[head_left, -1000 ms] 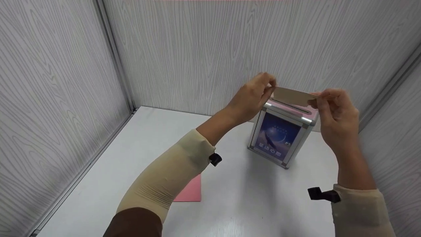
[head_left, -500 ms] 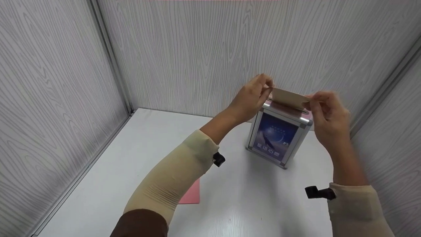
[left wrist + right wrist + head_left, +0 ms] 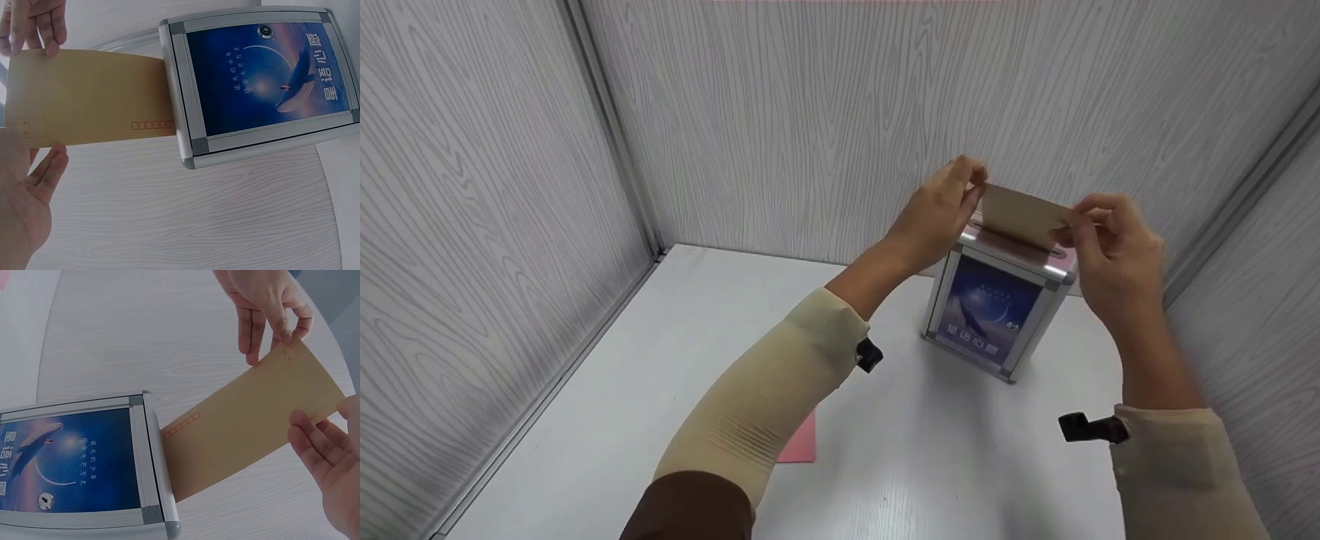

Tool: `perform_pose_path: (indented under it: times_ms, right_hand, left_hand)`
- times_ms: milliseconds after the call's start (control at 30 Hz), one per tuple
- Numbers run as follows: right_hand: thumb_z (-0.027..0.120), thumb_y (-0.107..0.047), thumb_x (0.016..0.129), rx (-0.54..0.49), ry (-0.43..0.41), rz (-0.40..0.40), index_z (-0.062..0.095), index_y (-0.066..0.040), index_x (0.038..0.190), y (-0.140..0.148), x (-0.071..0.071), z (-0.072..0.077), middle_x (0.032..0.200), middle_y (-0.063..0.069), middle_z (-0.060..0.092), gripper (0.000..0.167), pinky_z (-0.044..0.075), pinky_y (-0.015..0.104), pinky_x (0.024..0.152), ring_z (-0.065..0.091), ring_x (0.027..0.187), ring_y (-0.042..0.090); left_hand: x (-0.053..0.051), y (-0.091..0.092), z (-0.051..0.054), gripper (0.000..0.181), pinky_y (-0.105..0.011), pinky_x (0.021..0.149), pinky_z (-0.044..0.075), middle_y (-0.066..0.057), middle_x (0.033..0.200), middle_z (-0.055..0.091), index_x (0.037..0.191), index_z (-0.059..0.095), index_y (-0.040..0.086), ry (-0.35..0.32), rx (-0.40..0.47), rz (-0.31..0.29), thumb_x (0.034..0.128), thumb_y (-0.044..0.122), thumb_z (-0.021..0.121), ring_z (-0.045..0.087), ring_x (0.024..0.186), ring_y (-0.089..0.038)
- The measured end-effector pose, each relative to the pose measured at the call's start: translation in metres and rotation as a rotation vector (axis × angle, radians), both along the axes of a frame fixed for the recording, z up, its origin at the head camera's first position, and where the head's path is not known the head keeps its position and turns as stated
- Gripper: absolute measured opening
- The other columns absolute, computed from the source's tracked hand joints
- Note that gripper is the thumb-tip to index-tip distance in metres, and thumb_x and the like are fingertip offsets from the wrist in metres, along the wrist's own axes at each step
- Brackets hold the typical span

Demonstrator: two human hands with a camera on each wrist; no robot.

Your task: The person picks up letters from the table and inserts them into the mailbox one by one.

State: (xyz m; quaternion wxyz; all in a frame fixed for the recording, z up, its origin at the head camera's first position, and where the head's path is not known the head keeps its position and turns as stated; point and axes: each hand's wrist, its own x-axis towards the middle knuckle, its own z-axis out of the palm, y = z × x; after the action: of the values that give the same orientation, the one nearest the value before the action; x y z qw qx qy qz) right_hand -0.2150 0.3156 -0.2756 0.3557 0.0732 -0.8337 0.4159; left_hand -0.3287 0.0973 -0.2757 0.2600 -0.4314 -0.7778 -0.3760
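A tan paper envelope (image 3: 1024, 214) stands on edge over the slot (image 3: 1057, 253) in the pink top of a metal-framed box (image 3: 990, 315). Its lower edge is at the slot, hidden behind the box's top rim in both wrist views. My left hand (image 3: 937, 210) pinches its upper left corner. At the right side, my right hand (image 3: 1121, 259) pinches it between thumb and fingers. Red postcode squares are printed low on the envelope (image 3: 90, 95) in the left wrist view. The box's front (image 3: 84, 461) bears a blue whale picture, white characters and a round lock.
On the white table (image 3: 885, 450) lies a pink sheet (image 3: 802, 442), partly covered by my left forearm. Grey wood-grain panels (image 3: 780, 120) enclose the table at the back and both sides. The box stands near the back panel.
The envelope has shifted slightly left onto the slot's line, and its upper edge has tipped up, showing more of its face. My right hand moved left; both hands then rose a little.
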Motion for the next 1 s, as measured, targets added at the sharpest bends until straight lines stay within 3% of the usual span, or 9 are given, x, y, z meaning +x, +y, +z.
perform_pose_path:
  times_ms: [100, 267, 400, 567, 633, 767, 833, 900, 1000]
  right_hand:
    - [0.058, -0.023, 0.112, 0.000, -0.003, -0.024, 0.067, -0.019, 0.118, 0.002, -0.003, 0.001, 0.113, 0.009, 0.081, 0.012, 0.053, 0.012, 0.080, 0.075, 0.088, -0.005]
    - [0.058, -0.020, 0.112, 0.048, 0.005, -0.057, 0.064, -0.008, 0.124, 0.006, -0.011, -0.002, 0.115, 0.015, 0.082, 0.018, 0.049, 0.008, 0.069, 0.071, 0.085, -0.014]
    - [0.057, -0.018, 0.112, 0.115, 0.012, -0.095, 0.064, -0.005, 0.123, 0.010, -0.017, -0.006, 0.111, 0.017, 0.083, 0.018, 0.045, 0.004, 0.067, 0.066, 0.083, -0.019]
    - [0.055, -0.017, 0.112, 0.198, 0.003, -0.139, 0.065, -0.007, 0.120, 0.015, -0.023, -0.016, 0.110, 0.019, 0.082, 0.016, 0.043, 0.000, 0.072, 0.080, 0.090, 0.012]
    - [0.056, -0.017, 0.111, 0.201, -0.016, -0.147, 0.065, -0.007, 0.119, 0.017, -0.026, -0.021, 0.111, 0.019, 0.081, 0.016, 0.043, -0.001, 0.070, 0.080, 0.089, 0.013]
    - [0.059, -0.018, 0.110, 0.195, -0.048, -0.165, 0.067, -0.006, 0.118, 0.025, -0.033, -0.032, 0.115, 0.015, 0.079, 0.016, 0.042, 0.001, 0.067, 0.063, 0.081, -0.016]
    - [0.061, -0.017, 0.109, 0.202, -0.055, -0.176, 0.068, -0.005, 0.118, 0.029, -0.036, -0.040, 0.115, 0.015, 0.078, 0.016, 0.040, 0.002, 0.066, 0.055, 0.080, -0.020]
    - [0.063, -0.014, 0.108, 0.213, -0.057, -0.185, 0.069, -0.004, 0.116, 0.032, -0.039, -0.047, 0.113, 0.015, 0.077, 0.014, 0.038, 0.003, 0.068, 0.057, 0.083, -0.013]
    - [0.064, -0.010, 0.107, 0.231, -0.062, -0.185, 0.069, -0.001, 0.114, 0.035, -0.043, -0.057, 0.109, 0.018, 0.077, 0.012, 0.038, 0.005, 0.073, 0.067, 0.090, 0.008]
  left_hand:
    - [-0.004, 0.006, -0.001, 0.018, -0.019, 0.086, 0.051, -0.009, 0.130, 0.064, 0.130, 0.050, 0.007, -0.022, 0.009, -0.001, 0.1180, 0.018, 0.045, 0.062, 0.104, -0.015]
    - [-0.011, 0.013, -0.006, 0.017, -0.020, 0.084, 0.050, -0.008, 0.128, 0.066, 0.129, 0.051, 0.008, -0.037, 0.024, 0.028, 0.1177, 0.020, 0.046, 0.062, 0.100, -0.014]
    - [-0.016, 0.019, -0.013, 0.017, -0.021, 0.086, 0.051, -0.009, 0.127, 0.068, 0.128, 0.053, 0.008, -0.060, 0.032, 0.041, 0.1177, 0.020, 0.046, 0.065, 0.105, -0.016]
    - [-0.022, 0.026, -0.026, 0.018, -0.023, 0.086, 0.053, -0.009, 0.127, 0.071, 0.128, 0.055, 0.009, -0.093, 0.030, 0.059, 0.1176, 0.021, 0.047, 0.068, 0.105, -0.018]
    - [-0.024, 0.028, -0.032, 0.018, -0.023, 0.086, 0.055, -0.009, 0.126, 0.073, 0.127, 0.057, 0.009, -0.100, 0.023, 0.073, 0.1174, 0.022, 0.048, 0.071, 0.105, -0.017]
    - [-0.027, 0.030, -0.042, 0.018, -0.023, 0.089, 0.058, -0.007, 0.124, 0.076, 0.125, 0.062, 0.010, -0.113, 0.013, 0.088, 0.1162, 0.022, 0.051, 0.075, 0.112, -0.017]
    - [-0.027, 0.032, -0.047, 0.017, -0.022, 0.091, 0.059, -0.005, 0.123, 0.075, 0.124, 0.064, 0.011, -0.120, 0.002, 0.104, 0.1153, 0.022, 0.054, 0.075, 0.116, -0.017]
    - [-0.027, 0.033, -0.052, 0.016, -0.021, 0.092, 0.059, -0.002, 0.121, 0.073, 0.123, 0.066, 0.013, -0.123, -0.023, 0.138, 0.1141, 0.023, 0.057, 0.074, 0.119, -0.017]
    - [-0.026, 0.035, -0.059, 0.015, -0.021, 0.095, 0.058, 0.001, 0.121, 0.072, 0.122, 0.069, 0.018, -0.126, -0.068, 0.210, 0.1126, 0.025, 0.061, 0.071, 0.119, -0.014]
